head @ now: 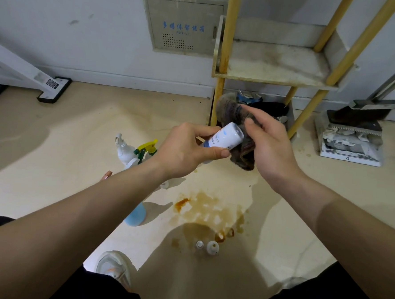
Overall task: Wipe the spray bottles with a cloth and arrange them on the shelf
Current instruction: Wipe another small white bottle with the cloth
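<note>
Your left grip [187, 151] grasps the small white bottle [227, 136] round its upper half, thumb on the near side and fingers curled over the far side. Its base end points away toward the shelf [274, 80]. Your right grip [270, 149] clutches the dark cloth [230, 106], bunched and pressed against the bottle's base and far flank. Bottle and cloth are both in the air, in front of the shelf's left front post, above the floor [77, 130].

Step in hand, by my reading: wiping, the first half of the job for this bottle. The shelf's middle tier board looks grimy. The lower tier holds dark clutter, too shadowed to name.

Waiting on the floor:
- white trigger sprayer [122, 149] and yellow-green trigger sprayer [147, 148], side by side, just left of your left grip
- blue bottle [134, 216], partly hidden under your left forearm
- two small bottles [200, 244] close to you, beside a brown stain [209, 210]

Next move likely calls for turning the bottle in your left grip so the cloth reaches the label side and the covered upper half. Then stand it upright on the middle tier, toward a back corner, leaving room for the others. The cap end is hidden inside your grip, so I cannot tell what head it carries.
</note>
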### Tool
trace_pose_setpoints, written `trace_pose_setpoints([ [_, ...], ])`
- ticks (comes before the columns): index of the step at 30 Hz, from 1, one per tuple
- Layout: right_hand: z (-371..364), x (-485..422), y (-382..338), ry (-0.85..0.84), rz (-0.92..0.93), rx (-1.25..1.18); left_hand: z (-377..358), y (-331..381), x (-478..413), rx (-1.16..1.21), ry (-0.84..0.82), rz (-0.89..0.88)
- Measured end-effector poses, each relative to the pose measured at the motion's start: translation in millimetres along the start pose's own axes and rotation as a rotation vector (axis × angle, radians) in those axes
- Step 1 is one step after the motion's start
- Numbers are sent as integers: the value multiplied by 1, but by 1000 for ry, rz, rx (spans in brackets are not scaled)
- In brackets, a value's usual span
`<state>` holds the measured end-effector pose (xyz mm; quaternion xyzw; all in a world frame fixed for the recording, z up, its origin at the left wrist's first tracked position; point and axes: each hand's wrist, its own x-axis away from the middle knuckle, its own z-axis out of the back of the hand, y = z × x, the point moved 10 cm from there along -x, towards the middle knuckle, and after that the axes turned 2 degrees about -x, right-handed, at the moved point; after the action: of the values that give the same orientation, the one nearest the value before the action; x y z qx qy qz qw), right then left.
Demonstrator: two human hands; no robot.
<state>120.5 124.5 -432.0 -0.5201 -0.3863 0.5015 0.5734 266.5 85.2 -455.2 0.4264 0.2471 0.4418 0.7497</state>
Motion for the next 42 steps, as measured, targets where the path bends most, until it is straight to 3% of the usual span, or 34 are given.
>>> trace_pose_setpoints([
  [3,-11,6,-4,-72,115,173,1,-5,1,19,18,39],
  [10,7,-13,25,0,-76,155,0,3,5,-25,50,8],
  [13,2,-5,3,5,44,94,2,-2,1,27,51,63],
  [17,-16,13,-10,-56,181,305,1,-9,4,116,68,125],
  [27,-12,6,-2,-69,160,430,4,-30,13,138,156,236],
  [32,8,-8,9,-4,55,299,1,-34,14,136,141,277],
  [35,13,-10,15,31,13,200,-4,-37,12,264,120,335],
  [39,-16,2,25,-111,-35,-2,-6,-31,11,332,110,355],
  [42,-34,9,45,-198,-77,23,0,-31,9,376,158,373],
])
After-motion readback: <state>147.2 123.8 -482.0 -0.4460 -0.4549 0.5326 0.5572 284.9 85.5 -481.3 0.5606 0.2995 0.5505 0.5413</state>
